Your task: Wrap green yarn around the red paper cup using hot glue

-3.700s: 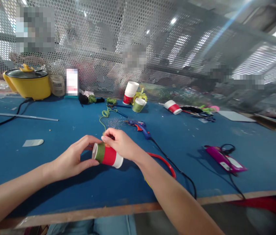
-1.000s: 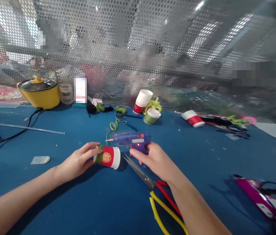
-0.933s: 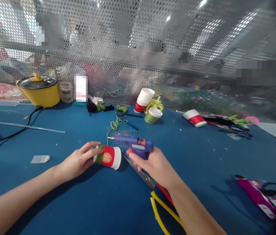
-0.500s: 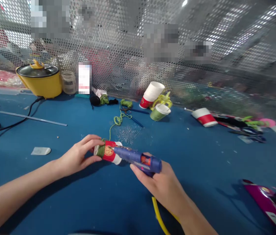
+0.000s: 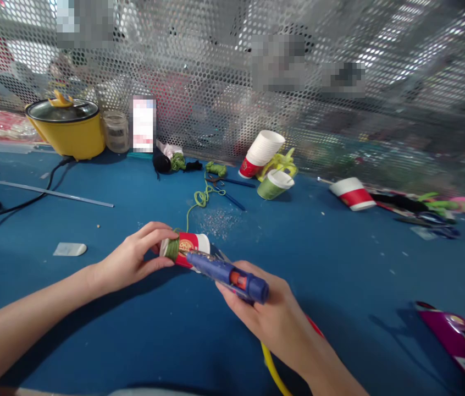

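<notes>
Far left, the yellow cooker (image 5: pixel 73 137) wears its glass lid, contents not readable from here, and right beside it stands a clear jar (image 5: pixel 116 133), its filling too blurred to call. Here's the left hand (image 5: pixel 144 250), thumb and fingers pinching the green-wound end of the red paper cup (image 5: pixel 189 242)! That cup lies on its side at mid-table, long axis running left to right, white end facing right. In comes the glue gun (image 5: pixel 224 272), nozzle aimed left and away from the person, right at the cup; contact, can't tell. Its body slants back into the right hand (image 5: pixel 269 313), wrapped firmly around it. Behind, a leaning stack of nested cups (image 5: pixel 263 149), then a green cup (image 5: pixel 273 186), mouth up, and a red-banded cup (image 5: pixel 354 193), tipped over.
</notes>
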`<state>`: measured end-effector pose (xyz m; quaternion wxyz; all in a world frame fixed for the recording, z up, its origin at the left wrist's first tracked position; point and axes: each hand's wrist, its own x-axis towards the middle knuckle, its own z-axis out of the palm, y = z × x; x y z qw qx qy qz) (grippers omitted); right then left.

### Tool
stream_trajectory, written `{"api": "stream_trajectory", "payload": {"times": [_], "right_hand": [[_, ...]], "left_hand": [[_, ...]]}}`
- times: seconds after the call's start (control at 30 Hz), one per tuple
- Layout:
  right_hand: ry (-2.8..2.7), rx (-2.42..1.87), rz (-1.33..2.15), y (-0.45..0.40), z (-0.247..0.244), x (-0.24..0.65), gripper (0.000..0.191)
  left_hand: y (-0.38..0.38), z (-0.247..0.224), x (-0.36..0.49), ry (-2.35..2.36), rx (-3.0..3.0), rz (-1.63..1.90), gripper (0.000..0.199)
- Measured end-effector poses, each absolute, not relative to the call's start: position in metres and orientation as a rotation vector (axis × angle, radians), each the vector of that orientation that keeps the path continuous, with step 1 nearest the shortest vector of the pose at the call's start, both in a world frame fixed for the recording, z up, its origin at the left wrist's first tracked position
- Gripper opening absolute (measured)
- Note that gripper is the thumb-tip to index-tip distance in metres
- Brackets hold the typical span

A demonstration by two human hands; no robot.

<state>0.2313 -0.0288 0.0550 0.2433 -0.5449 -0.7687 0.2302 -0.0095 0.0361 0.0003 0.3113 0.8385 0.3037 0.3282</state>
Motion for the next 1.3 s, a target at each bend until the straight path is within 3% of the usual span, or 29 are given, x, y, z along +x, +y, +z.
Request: {"api": "stream_trajectory", "payload": {"times": [0.47,1.3], "right_hand": [[-2.147,-1.438,0.385,-0.0274,0.0488,0.2276,0.007],[-1.996,-1.566,0.527,-0.0258,0.0521,0.2291,0.01]], "left_hand": [[0.0379,-0.0013,-0.0103,0.776,2.173,0.884,0.032],[0.0363,-0.0009,-0.0132,0.712,2.436,0.85,0.031]]}}
